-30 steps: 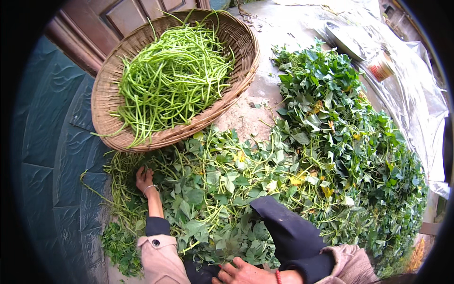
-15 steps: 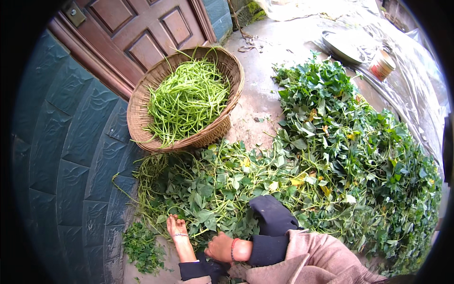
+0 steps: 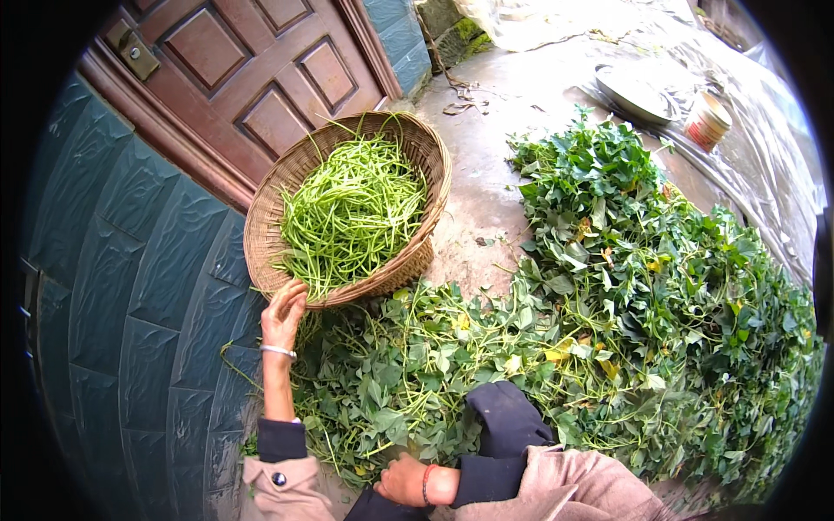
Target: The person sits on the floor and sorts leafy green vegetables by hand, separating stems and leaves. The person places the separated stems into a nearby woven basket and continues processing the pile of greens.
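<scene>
on the concrete floor [image 3: 486, 200] by the door, your left hand [image 3: 283, 314] grasps the near rim of the basket [image 3: 261, 234]; the stems [image 3: 352, 213] lie just beyond. your right hand [image 3: 404, 479] rests loosely curled, holding nothing.

A round woven basket [image 3: 287, 187], tilted, holds green stems [image 3: 352, 213].

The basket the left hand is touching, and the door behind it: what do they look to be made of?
The basket looks woven from tan plant strips, perhaps bamboo or rattan: the weave shows along its rim and wall, matte. The left hand grips its near rim. The door looks like wood with raised panels and a reddish-brown, slightly glossy coat; paint or varnish cannot be told.
</scene>
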The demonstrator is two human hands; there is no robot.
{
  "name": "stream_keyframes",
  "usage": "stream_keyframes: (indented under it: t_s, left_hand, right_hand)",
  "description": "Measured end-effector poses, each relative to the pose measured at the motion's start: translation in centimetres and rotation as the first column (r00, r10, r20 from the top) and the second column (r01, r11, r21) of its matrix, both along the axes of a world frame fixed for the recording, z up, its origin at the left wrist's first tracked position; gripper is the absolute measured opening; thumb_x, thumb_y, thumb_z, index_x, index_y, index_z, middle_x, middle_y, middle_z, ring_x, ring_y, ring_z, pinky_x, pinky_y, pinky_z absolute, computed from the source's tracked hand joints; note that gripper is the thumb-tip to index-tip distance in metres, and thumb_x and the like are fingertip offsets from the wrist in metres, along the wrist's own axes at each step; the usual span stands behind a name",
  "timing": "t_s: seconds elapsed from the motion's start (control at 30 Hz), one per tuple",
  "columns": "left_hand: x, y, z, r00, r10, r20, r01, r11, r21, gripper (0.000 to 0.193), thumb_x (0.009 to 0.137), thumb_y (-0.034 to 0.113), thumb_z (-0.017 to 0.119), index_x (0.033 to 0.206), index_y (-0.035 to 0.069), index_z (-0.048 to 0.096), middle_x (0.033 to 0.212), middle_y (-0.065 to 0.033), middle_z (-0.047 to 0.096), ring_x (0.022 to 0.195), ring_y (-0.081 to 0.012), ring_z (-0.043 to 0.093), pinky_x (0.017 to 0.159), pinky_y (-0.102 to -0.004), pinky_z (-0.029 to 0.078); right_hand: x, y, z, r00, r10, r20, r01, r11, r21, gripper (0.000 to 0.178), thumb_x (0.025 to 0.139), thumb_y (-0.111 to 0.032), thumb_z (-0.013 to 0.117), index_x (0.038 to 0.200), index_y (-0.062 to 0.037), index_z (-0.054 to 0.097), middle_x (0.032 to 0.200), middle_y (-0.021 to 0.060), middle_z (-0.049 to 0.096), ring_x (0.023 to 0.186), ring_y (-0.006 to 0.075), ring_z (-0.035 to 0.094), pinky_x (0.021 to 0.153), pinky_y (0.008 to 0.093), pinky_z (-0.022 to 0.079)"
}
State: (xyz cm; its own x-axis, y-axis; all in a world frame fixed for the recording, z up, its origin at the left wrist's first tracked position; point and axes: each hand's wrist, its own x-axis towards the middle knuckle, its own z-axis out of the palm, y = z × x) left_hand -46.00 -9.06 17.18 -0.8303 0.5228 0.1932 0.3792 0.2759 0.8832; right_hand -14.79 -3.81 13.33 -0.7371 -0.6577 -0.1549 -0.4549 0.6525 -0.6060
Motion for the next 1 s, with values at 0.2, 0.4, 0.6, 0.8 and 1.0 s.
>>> stream_keyframes:
  t_s: [0.2,0.4,0.6,0.8,1.0]
  left_hand:
    - [-9.6,2.6,-1.2,0.87,0.146,-0.471,-0.253,0.952,-0.172,0.017,0.08,0.008,0.07,0.096,0.007,0.072,0.09,-0.0039,0.064,0.073,-0.0134,0.059,0.068,-0.0275,0.049]
    - [-12.9,7.2,-4.8,0.826,0.179,-0.535,-0.366,0.891,-0.267,0.014,0.073,0.01,0.074,0.087,0.009,0.074,0.087,-0.0088,0.064,0.076,-0.0226,0.063,0.07,-0.0342,0.05]
    - [-11.5,9.2,-5.7,0.871,0.179,-0.458,-0.316,0.917,-0.243,0.017,0.069,0.01,0.077,0.086,0.01,0.074,0.085,-0.0081,0.061,0.076,-0.0249,0.06,0.072,-0.0344,0.049]
    - [-11.2,8.8,-5.3,0.823,0.121,-0.555,-0.345,0.883,-0.319,0.02,0.066,0.012,0.079,0.085,0.01,0.074,0.089,-0.0087,0.062,0.084,-0.0251,0.061,0.076,-0.0362,0.049]
    - [-10.3,9.7,-5.4,0.82,0.126,-0.558,-0.315,0.914,-0.257,0.014,0.067,0.007,0.077,0.081,0.007,0.072,0.079,-0.0074,0.06,0.07,-0.0211,0.06,0.065,-0.032,0.048]
  right_hand:
    - [0.6,-0.8,-0.2,0.999,-0.053,-0.003,0.052,0.996,-0.079,0.018,0.086,-0.02,0.052,0.094,-0.0136,0.068,0.087,0.0048,0.068,0.086,0.0249,0.066,0.074,0.0417,0.045]
    - [0.4,1.0,0.0,0.997,-0.077,0.006,0.077,0.992,-0.097,0.02,0.086,-0.019,0.052,0.098,-0.0126,0.067,0.091,0.0061,0.067,0.09,0.0238,0.064,0.075,0.0409,0.045]
    - [0.5,2.1,0.0,0.994,-0.107,-0.006,0.106,0.99,-0.091,0.018,0.085,-0.02,0.054,0.094,-0.0121,0.068,0.085,0.0046,0.067,0.087,0.0235,0.064,0.073,0.0397,0.044]
    - [0.7,1.1,-0.1,0.994,-0.111,-0.012,0.109,0.988,-0.105,0.018,0.086,-0.021,0.053,0.093,-0.0131,0.068,0.086,0.0033,0.067,0.086,0.022,0.064,0.073,0.0395,0.044]
    - [0.7,1.8,0.2,0.993,-0.115,-0.005,0.113,0.988,-0.1,0.018,0.086,-0.021,0.053,0.093,-0.0127,0.068,0.086,0.0026,0.067,0.086,0.0223,0.064,0.073,0.0395,0.043]
